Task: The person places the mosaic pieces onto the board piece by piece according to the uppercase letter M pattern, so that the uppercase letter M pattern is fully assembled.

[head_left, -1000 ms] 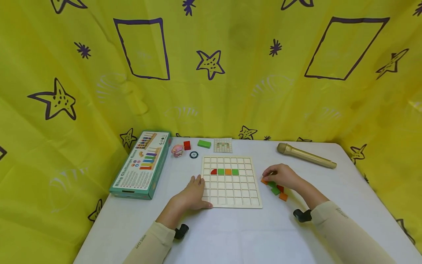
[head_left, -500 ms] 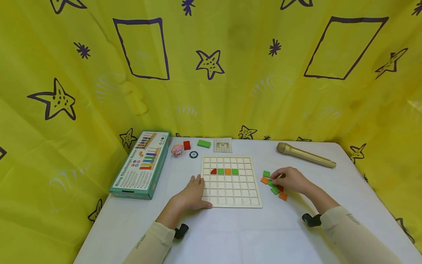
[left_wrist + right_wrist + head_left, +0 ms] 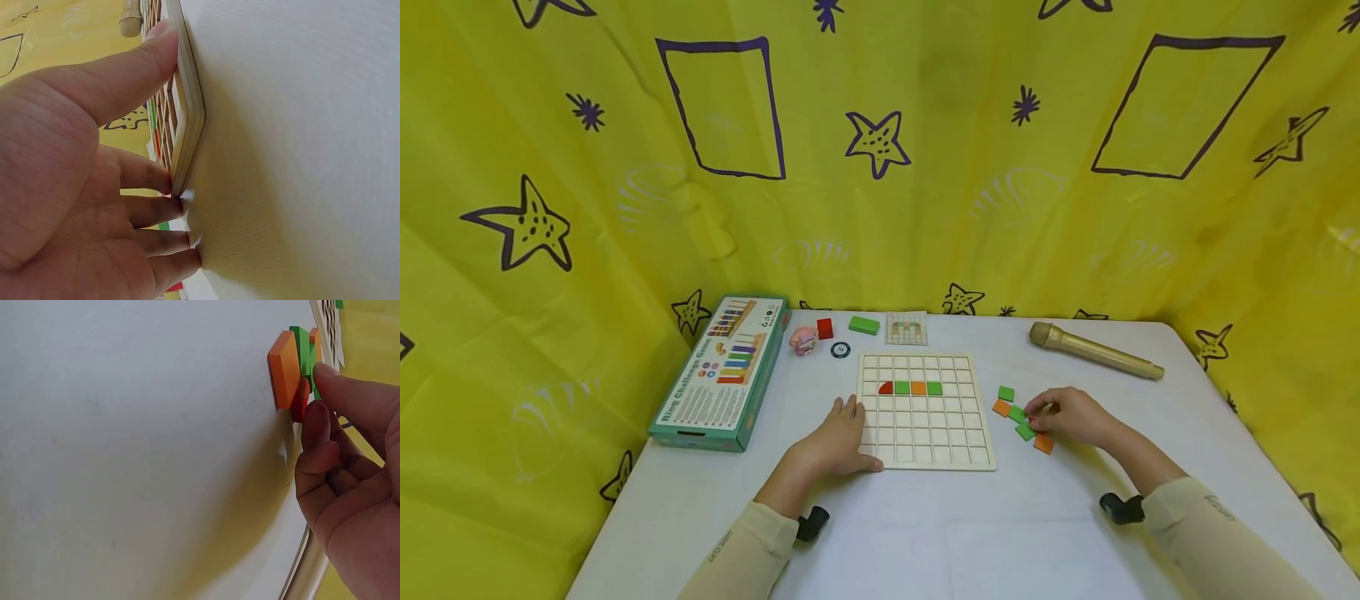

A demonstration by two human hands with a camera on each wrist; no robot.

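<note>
My left hand (image 3: 837,439) rests along the left edge of a pale gridded board (image 3: 928,452). Its thumb lies on the board's near corner, fingers against the side. One row of the board holds a red rounded tile (image 3: 887,388), a green tile (image 3: 902,388), an orange tile (image 3: 918,388) and another green tile (image 3: 934,388). Right of the board, my right hand (image 3: 1070,414) pinches a red tile (image 3: 300,403), partly hidden by the fingers, among loose tiles. Near it lie a green tile (image 3: 1006,392), an orange tile (image 3: 1002,407) and another orange tile (image 3: 1042,443).
A gold microphone (image 3: 1097,351) lies at the back right. Behind the board are a patterned card (image 3: 906,328), a green block (image 3: 864,325), a red cube (image 3: 825,328), a round disc (image 3: 840,350) and a pink figurine (image 3: 803,340). A game box (image 3: 722,375) stands left.
My right hand let go of a green tile at the top of the loose tiles, then moved right and nearer to the red tile. The left hand has stayed on the board.
</note>
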